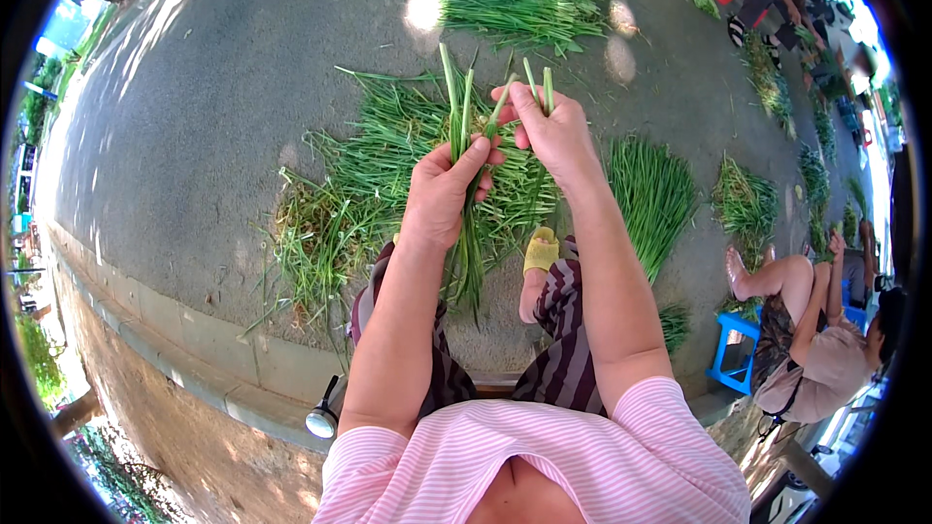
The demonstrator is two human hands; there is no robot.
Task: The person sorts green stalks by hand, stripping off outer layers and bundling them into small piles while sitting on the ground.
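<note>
My left hand (445, 184) is closed around a few long green chive stalks (452, 102). Their pale stem ends point away from me, and the leaves hang below the fist. Just right of it, my right hand (555, 131) pinches the pale end of one stalk between thumb and finger. More pale stems (549, 89) stick up out of this hand; its curled fingers are partly hidden. Beneath both hands a large loose heap of chives (388, 141) lies on the ground. A tangle of trimmed, yellowish leaves (316, 243) covers its left end.
A neat chive bundle (650, 199) lies to the right, with another (524, 12) ahead. My foot in a yellow slipper (541, 250) stands at the heap's near edge. At right, a person sits by a blue stool (735, 354). A concrete curb (209, 344) runs along the left.
</note>
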